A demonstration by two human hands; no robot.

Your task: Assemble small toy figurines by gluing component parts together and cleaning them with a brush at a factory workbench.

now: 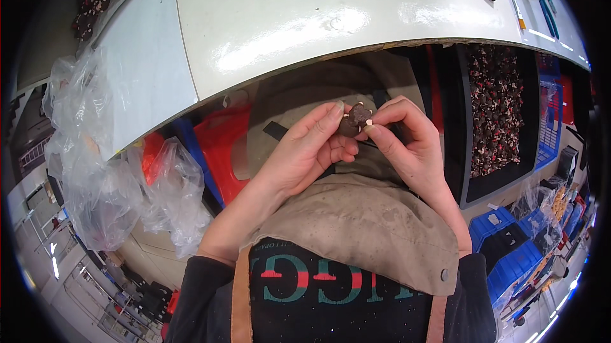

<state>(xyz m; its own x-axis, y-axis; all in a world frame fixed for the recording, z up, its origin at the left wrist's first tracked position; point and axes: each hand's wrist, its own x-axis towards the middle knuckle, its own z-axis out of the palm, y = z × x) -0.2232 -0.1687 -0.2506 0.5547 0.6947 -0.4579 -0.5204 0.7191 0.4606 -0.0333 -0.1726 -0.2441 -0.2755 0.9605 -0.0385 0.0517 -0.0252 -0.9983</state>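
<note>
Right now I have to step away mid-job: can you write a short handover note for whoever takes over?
Left hand: fingertips pinching the small dark brown part.
Right hand: thumb and forefinger gripping the same part from the other side, held over the lap below the white table edge.
Tray of similar dark and red parts sits to the right.
Done: one part in hand.
Left: I cannot tell how far the work on it has got.

We see a small dark brown part (354,120) w/ a dull, matt look, held by our left hand (305,152) & right hand (407,145). Our apron (363,228) is soft tan cloth, a bit rough. The white table (286,18) is smooth & shiny. The bags (108,171) are thin clear plastic, crinkly. The bins (509,260) are blue plastic
</note>
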